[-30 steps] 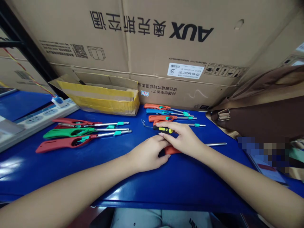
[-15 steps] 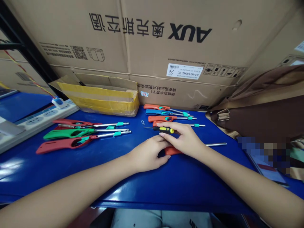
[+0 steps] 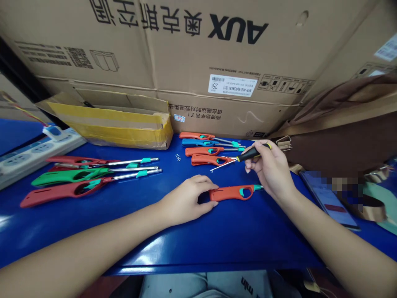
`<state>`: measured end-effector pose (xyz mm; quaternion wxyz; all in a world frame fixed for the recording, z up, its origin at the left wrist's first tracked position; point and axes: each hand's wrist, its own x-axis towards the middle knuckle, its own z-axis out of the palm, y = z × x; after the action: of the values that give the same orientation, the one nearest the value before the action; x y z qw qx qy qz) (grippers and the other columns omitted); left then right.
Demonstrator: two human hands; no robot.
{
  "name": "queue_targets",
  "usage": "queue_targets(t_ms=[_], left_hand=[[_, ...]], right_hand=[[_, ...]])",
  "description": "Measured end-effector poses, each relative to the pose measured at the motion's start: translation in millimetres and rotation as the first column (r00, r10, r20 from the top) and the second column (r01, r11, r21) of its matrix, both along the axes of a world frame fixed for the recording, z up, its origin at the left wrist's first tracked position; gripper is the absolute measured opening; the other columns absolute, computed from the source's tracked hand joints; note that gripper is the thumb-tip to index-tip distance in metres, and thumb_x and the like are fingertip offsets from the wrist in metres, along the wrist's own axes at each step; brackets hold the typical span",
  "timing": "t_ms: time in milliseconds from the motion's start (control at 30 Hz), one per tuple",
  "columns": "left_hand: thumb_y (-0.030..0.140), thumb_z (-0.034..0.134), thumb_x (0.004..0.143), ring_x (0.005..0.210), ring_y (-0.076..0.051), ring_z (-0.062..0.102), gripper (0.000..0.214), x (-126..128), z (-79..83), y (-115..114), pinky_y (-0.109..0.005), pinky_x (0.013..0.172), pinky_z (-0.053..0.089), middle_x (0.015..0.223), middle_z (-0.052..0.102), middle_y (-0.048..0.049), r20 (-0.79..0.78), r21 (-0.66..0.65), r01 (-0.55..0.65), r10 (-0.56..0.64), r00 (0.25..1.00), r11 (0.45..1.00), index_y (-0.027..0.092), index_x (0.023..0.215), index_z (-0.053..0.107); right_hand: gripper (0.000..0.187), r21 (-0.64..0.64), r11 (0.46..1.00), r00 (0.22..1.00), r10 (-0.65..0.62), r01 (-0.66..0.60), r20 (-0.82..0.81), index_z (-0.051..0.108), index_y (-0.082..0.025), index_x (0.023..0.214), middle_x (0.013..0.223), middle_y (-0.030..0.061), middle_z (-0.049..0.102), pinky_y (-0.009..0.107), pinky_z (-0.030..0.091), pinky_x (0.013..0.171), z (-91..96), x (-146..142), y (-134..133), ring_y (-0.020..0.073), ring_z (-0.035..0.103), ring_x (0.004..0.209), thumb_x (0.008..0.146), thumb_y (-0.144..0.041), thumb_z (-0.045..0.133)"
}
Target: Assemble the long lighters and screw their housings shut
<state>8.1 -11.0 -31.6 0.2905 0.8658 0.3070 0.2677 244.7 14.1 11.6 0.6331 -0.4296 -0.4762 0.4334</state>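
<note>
My left hand pinches the butt end of an orange long-necked lighter lying flat on the blue table. Its metal barrel runs right and is partly hidden behind my right hand. That hand holds a screwdriver with a black and yellow handle, its shaft slanting down to the left above the lighter. Something small, perhaps a screw, sits at the tip. Several tiny screws lie loose beyond my left hand. Behind the screwdriver rest orange lighters and a blue lighter.
On the left lie red lighters and a green lighter. Behind them stand a taped cardboard box and a white power strip. Large cardboard walls the back. A phone and brown bag are at right.
My right hand has moved right and up with the screwdriver, away from my left hand, uncovering the orange lighter. My left hand stays at the lighter's end. The camera view has shifted slightly.
</note>
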Motion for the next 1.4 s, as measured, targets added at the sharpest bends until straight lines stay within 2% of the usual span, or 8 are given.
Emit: queue_targets(t_ms=[133, 300, 567, 733, 900, 1033, 1233, 1400], left_hand=[[0.033, 0.075, 0.089, 0.093, -0.020, 0.071, 0.029, 4, -0.2, 0, -0.034, 0.088, 0.060, 0.108, 0.076, -0.0079, 0.083, -0.077, -0.126, 0.133, 0.988, 0.989, 0.018, 0.114, 0.075], [0.038, 0.079, 0.085, 0.086, -0.018, 0.072, 0.042, 8, 0.8, 2, -0.032, 0.081, 0.061, 0.102, 0.078, -0.0065, 0.269, -0.260, -0.208, 0.278, 0.922, 0.943, 0.017, 0.121, 0.072], [0.031, 0.074, 0.092, 0.081, -0.014, 0.072, 0.013, 8, 11.9, -1, -0.024, 0.073, 0.056, 0.093, 0.080, -0.0021, 0.255, -0.155, -0.202, 0.237, 0.937, 0.967, 0.021, 0.098, 0.080], [0.028, 0.073, 0.093, 0.080, -0.014, 0.073, 0.010, 7, 10.0, 1, -0.024, 0.075, 0.055, 0.089, 0.080, -0.0006, 0.250, -0.142, -0.196, 0.227, 0.941, 0.970, 0.020, 0.089, 0.079], [0.027, 0.075, 0.090, 0.076, -0.014, 0.072, 0.010, 7, 12.8, 0, -0.024, 0.072, 0.054, 0.084, 0.080, -0.0003, 0.254, -0.128, -0.220, 0.246, 0.935, 0.967, 0.020, 0.085, 0.078], [0.026, 0.078, 0.087, 0.072, -0.013, 0.070, 0.009, 5, 15.8, -1, -0.024, 0.069, 0.054, 0.081, 0.079, -0.0006, 0.251, -0.119, -0.233, 0.257, 0.933, 0.965, 0.019, 0.082, 0.079], [0.027, 0.080, 0.087, 0.071, -0.015, 0.071, 0.009, 4, 14.3, -2, -0.025, 0.067, 0.054, 0.081, 0.079, -0.0017, 0.242, -0.124, -0.219, 0.244, 0.939, 0.968, 0.019, 0.082, 0.079], [0.026, 0.080, 0.087, 0.071, -0.013, 0.071, 0.008, 5, 12.5, -1, -0.023, 0.066, 0.053, 0.081, 0.079, -0.0004, 0.252, -0.109, -0.216, 0.238, 0.938, 0.970, 0.019, 0.082, 0.079]], right_hand=[[0.026, -0.035, 0.999, 0.995, -0.028, 0.025, -0.093, 0.051, -0.023, 0.079, 0.070, -0.0053, 0.062, 0.023, 0.045, 0.039, -2.7, 7, 1, 0.0100, 0.054, 0.045, 0.079, -0.035, 0.074], [0.024, -0.112, 0.993, 0.992, 0.029, -0.043, -0.124, 0.051, -0.023, 0.077, 0.072, -0.0027, 0.063, 0.023, 0.042, 0.040, -11.2, 9, -2, 0.0091, 0.049, 0.047, 0.083, -0.036, 0.070], [0.024, -0.202, 0.971, 0.984, 0.100, -0.128, -0.146, 0.054, -0.023, 0.076, 0.066, -0.0031, 0.059, 0.024, 0.044, 0.041, -18.6, 6, -2, 0.0104, 0.050, 0.048, 0.079, -0.038, 0.072], [0.025, -0.217, 0.968, 0.983, 0.091, -0.124, -0.159, 0.053, -0.023, 0.077, 0.070, -0.0024, 0.063, 0.025, 0.044, 0.041, -18.2, 7, -2, 0.0095, 0.050, 0.047, 0.079, -0.037, 0.073], [0.028, -0.165, 0.983, 0.987, 0.051, -0.076, -0.150, 0.055, -0.022, 0.077, 0.067, -0.0043, 0.063, 0.021, 0.038, 0.038, -12.6, 6, -4, 0.0068, 0.048, 0.044, 0.076, -0.034, 0.079], [0.032, -0.066, 0.997, 0.998, 0.024, -0.028, -0.063, 0.056, -0.024, 0.082, 0.064, -0.0082, 0.058, 0.020, 0.033, 0.035, -4.8, 4, -9, 0.0048, 0.042, 0.039, 0.076, -0.037, 0.084], [0.028, 0.110, 0.994, 0.999, 0.005, -0.009, 0.040, 0.055, -0.025, 0.085, 0.071, -0.0061, 0.065, 0.022, 0.037, 0.035, 2.1, 2, -19, 0.0061, 0.046, 0.038, 0.084, -0.038, 0.081], [0.026, 0.148, 0.989, 0.999, -0.005, -0.003, 0.052, 0.056, -0.026, 0.086, 0.072, -0.0048, 0.066, 0.024, 0.038, 0.035, 1.1, 3, -23, 0.0071, 0.047, 0.038, 0.086, -0.037, 0.080]])
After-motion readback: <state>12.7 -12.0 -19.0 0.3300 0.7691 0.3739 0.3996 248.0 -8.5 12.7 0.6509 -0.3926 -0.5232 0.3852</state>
